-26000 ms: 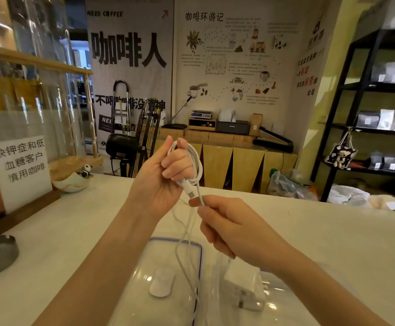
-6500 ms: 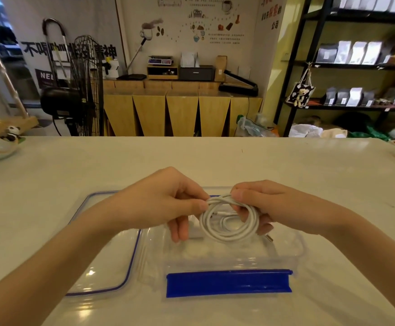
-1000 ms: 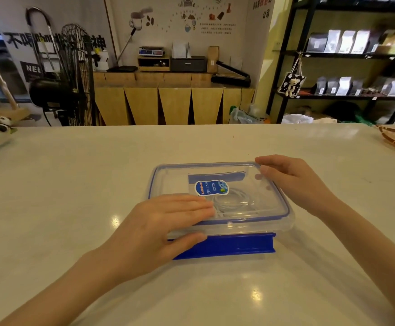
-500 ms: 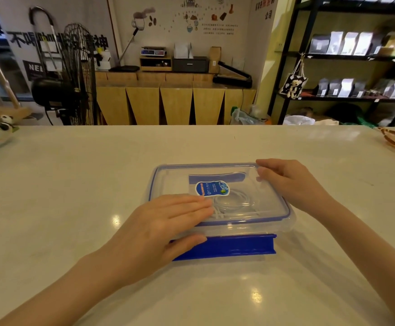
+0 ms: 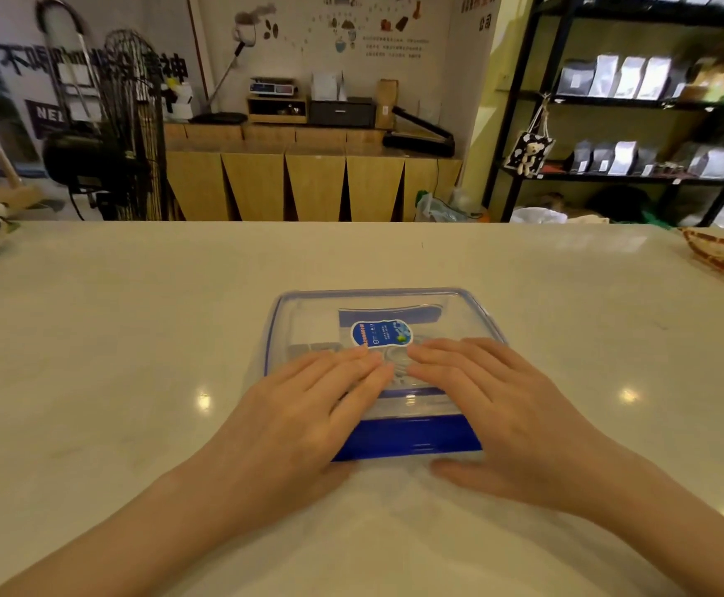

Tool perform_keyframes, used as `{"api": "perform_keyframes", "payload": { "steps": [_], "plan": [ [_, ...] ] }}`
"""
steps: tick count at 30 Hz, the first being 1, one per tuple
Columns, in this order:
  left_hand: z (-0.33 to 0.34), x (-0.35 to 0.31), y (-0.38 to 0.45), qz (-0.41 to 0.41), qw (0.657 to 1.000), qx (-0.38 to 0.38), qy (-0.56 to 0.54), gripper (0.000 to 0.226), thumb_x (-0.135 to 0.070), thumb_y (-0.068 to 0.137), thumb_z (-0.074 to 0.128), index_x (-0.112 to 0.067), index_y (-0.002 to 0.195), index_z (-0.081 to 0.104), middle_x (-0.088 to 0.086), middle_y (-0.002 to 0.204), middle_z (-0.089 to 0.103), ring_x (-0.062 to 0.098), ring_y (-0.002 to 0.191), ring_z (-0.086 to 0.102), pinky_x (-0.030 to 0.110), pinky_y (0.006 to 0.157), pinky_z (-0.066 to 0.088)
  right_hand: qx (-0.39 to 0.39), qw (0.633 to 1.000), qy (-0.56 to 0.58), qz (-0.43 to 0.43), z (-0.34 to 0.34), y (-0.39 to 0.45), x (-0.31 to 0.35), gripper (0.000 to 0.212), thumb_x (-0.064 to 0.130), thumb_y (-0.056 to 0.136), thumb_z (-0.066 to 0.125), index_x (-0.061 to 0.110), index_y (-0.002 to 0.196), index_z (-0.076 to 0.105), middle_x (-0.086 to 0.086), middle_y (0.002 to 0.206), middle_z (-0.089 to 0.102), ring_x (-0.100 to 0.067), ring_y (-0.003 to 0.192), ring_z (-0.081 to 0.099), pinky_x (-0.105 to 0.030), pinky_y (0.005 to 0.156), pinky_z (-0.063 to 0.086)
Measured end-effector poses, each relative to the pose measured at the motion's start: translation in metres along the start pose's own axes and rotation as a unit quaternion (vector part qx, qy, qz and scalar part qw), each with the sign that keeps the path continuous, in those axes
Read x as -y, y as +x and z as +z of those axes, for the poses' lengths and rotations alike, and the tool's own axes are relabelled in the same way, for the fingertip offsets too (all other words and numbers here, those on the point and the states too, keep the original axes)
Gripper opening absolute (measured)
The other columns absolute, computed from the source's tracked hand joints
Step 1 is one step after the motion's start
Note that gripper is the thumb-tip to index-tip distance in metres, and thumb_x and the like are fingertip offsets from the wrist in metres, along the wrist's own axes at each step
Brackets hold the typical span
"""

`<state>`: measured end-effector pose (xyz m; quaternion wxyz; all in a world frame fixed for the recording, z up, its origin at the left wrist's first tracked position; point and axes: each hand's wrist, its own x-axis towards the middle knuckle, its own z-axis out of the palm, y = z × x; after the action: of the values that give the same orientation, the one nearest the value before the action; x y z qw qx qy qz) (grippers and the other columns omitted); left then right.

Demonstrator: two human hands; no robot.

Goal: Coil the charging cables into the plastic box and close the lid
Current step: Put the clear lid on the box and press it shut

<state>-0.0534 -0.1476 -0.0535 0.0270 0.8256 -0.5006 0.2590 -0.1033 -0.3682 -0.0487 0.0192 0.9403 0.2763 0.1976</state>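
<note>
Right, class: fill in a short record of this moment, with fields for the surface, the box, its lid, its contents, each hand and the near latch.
surface: pale counter
box: clear plastic box, blue trim
lid: clear lid seated on the box, blue sticker on top
contents: coiled white cable seen dimly through the lid
left hand: left hand flat, fingers on the lid's near part
right hand: right hand flat, fingers on the lid's near part
near latch: blue latch flap sticking out towards the person, not yet snapped down
</note>
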Motion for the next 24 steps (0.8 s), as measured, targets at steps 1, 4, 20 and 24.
{"api": "perform_keyframes", "payload": {
  "steps": [1,4,20,24],
  "plan": [
    [-0.003,0.000,-0.001,-0.004,1.000,0.002,-0.026,0.058,-0.035,0.070,0.057,-0.007,0.121,0.051,0.009,0.119,0.065,0.021,0.110,0.058,0.029,0.099,0.033,-0.005,1.000,0.009,-0.004,-0.002,-0.001,-0.001,0.075,0.048,0.062,0.072,0.015,0.124,0.045,-0.001,0.130,0.057,-0.017,0.121,0.051,-0.035,0.099,0.044],
    [-0.014,0.005,-0.001,-0.016,0.996,0.029,-0.080,0.060,-0.044,0.073,0.053,-0.010,0.123,0.054,0.004,0.124,0.062,0.015,0.114,0.056,0.023,0.100,0.035,-0.005,0.997,0.081,0.000,-0.011,-0.002,-0.004,0.064,0.047,0.073,0.061,0.018,0.128,0.047,0.003,0.133,0.055,-0.010,0.125,0.046,-0.029,0.103,0.039],
    [-0.020,0.017,0.007,-0.031,0.977,0.038,-0.207,0.042,-0.044,0.085,0.044,-0.020,0.115,0.063,-0.010,0.119,0.063,-0.001,0.115,0.048,0.006,0.099,0.029,-0.138,0.985,0.102,-0.012,0.004,0.004,-0.011,0.041,0.037,0.096,0.037,0.011,0.106,0.067,0.001,0.109,0.070,-0.012,0.105,0.057,-0.029,0.084,0.046],
    [-0.027,0.027,0.018,-0.028,0.974,0.059,-0.218,0.043,-0.054,0.080,0.048,-0.028,0.109,0.066,-0.013,0.107,0.070,-0.001,0.099,0.060,0.014,0.081,0.046,-0.081,0.969,0.232,0.017,-0.011,0.015,-0.018,0.035,0.043,0.090,0.043,0.021,0.101,0.069,0.009,0.103,0.072,-0.006,0.098,0.060,-0.027,0.081,0.049]
  ]
}}
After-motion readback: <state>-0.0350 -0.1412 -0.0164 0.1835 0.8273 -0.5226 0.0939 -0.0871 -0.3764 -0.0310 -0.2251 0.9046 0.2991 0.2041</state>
